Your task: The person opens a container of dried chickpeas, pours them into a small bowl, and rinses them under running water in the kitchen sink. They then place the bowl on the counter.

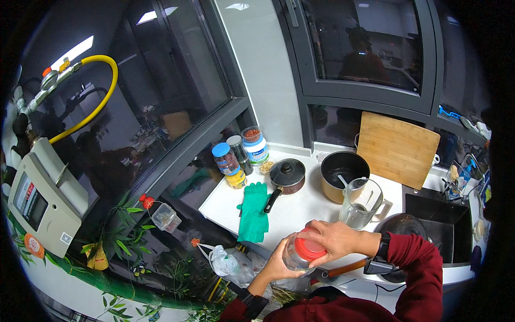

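Both hands are on a clear jar (295, 259) with a red lid (310, 247), tilted in front of my body at the counter's near edge. My left hand (277, 263) wraps the jar's side. Over the top, my right hand (332, 239) grips the red lid, which seems to sit on the jar's mouth. What the jar holds is hard to make out. Just beyond my right hand stands a clear blender jug (362, 201) with a pale handle. Behind the jug is a deep pot (342, 171) with a dark inside and a light utensil in it.
A lidded saucepan (287, 177), green rubber gloves (253, 213), and several jars, one blue-capped (225, 159), stand on the white counter (310, 209). A wooden cutting board (396, 149) leans by the dark sink (436, 225). A wooden-handled pan (348, 267) lies at right; plastic bags (229, 263) hang below.
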The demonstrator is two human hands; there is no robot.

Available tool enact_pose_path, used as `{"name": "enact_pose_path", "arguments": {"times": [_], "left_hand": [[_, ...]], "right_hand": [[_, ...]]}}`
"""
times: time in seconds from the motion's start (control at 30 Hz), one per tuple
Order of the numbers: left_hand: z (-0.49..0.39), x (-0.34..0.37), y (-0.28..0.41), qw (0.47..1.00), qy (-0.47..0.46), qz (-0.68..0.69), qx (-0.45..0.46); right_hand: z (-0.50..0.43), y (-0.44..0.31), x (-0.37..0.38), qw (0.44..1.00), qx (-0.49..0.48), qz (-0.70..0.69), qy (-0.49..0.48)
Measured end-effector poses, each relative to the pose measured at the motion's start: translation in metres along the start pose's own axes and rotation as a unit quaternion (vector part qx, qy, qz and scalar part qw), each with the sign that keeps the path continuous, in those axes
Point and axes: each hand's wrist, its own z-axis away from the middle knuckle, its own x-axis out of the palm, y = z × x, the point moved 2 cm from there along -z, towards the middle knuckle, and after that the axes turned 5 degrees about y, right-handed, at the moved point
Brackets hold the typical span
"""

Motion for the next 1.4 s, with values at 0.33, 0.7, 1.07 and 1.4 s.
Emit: {"name": "enact_pose_path", "arguments": {"times": [0.33,0.7,1.07,1.4], "left_hand": [[0.008,-0.002,-0.021,0.999,0.037,-0.004,-0.015],[0.024,-0.016,-0.034,0.998,0.019,-0.012,-0.059],[0.037,-0.033,-0.051,0.988,0.125,0.061,-0.061],[0.028,-0.064,-0.1,0.892,0.45,-0.046,-0.005]], "right_hand": [[-0.013,0.008,0.013,0.999,0.004,0.002,-0.037],[-0.018,0.004,0.031,0.996,0.03,-0.028,-0.079],[-0.061,0.004,0.058,0.998,0.009,-0.001,-0.058],[-0.171,0.071,-0.028,0.995,0.039,0.072,0.054]]}}
